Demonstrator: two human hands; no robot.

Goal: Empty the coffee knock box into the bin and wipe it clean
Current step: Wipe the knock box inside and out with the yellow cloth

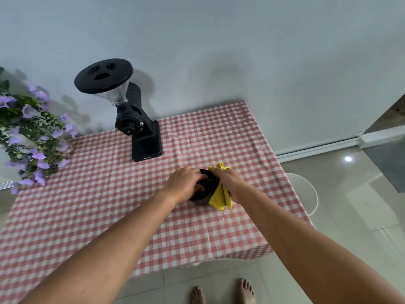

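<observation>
The black round knock box (pixel 205 188) stands on the pink checked tablecloth (pixel 109 205), right of the table's middle. My left hand (pixel 186 183) grips its left rim, with the thumb hooked inside the opening. My right hand (pixel 230 183) holds a yellow cloth (pixel 219 197) against the box's right side, and the cloth drapes down over the rim and wall. The inside of the box is mostly hidden by my hands and the cloth.
A black coffee grinder (pixel 135 119) with a clear hopper stands at the back of the table. Purple flowers (pixel 30 132) fill the left edge. A white round bin (pixel 304 194) sits on the floor just past the table's right edge. My bare feet (pixel 221 292) show below.
</observation>
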